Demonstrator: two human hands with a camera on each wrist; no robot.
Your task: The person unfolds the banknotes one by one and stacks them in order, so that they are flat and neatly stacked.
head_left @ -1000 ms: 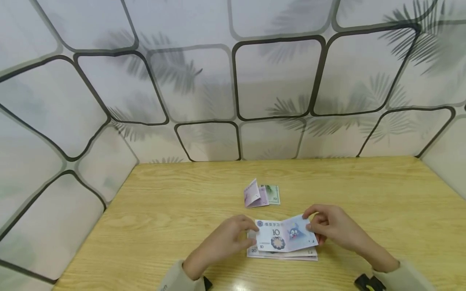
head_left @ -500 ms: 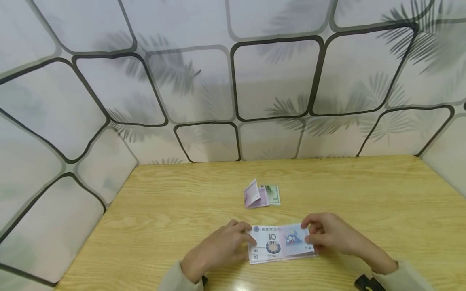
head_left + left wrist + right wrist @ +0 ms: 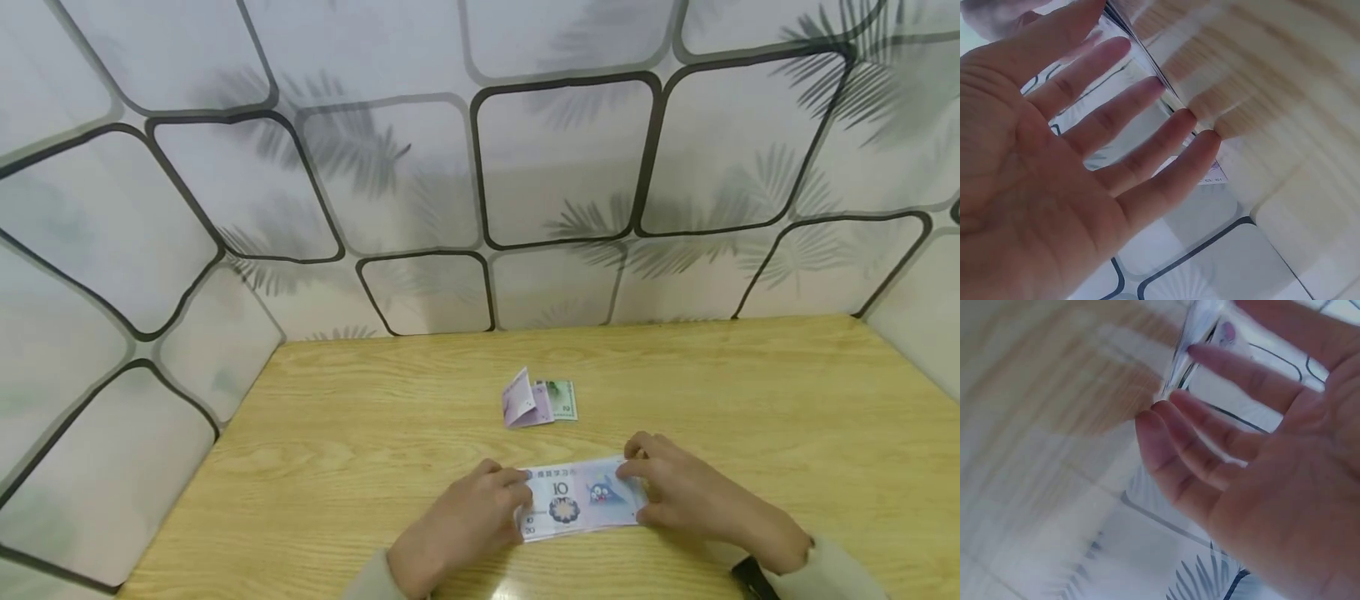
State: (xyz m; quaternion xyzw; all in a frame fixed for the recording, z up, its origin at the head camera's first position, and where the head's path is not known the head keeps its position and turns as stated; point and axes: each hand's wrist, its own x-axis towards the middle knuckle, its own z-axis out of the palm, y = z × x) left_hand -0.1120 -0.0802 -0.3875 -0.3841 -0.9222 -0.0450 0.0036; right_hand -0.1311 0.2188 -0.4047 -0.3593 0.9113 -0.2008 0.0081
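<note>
- While both bare hands are working at its ends, a thin stack of pale white-and-blue rectangular paper notes (image 3: 581, 498) is lying between them on the near part of the table; cannot tell whether the whole underside is touching the wood.
- Top note is showing a 10 and a blue cartoon figure; a 20 is peeking out at the near left corner.
- Left hand (image 3: 476, 508) is touching the stack's left end. Fingers are reaching out nearly straight, slightly spread, tips against the edge.
- Right hand (image 3: 693, 500) is spanning the right end. Fingers are bending gently, small gaps between some, tips at the edge; thumb is extending towards the near corner.
- Beyond the stack, well apart from the hands, a creased purple paper note (image 3: 519, 400) is standing half-folded, partly overlapping a small green paper note (image 3: 565, 400).
- Yellow wood-grain table (image 3: 337, 433) is meeting a pale, leaf-patterned wall (image 3: 562, 167).
</note>
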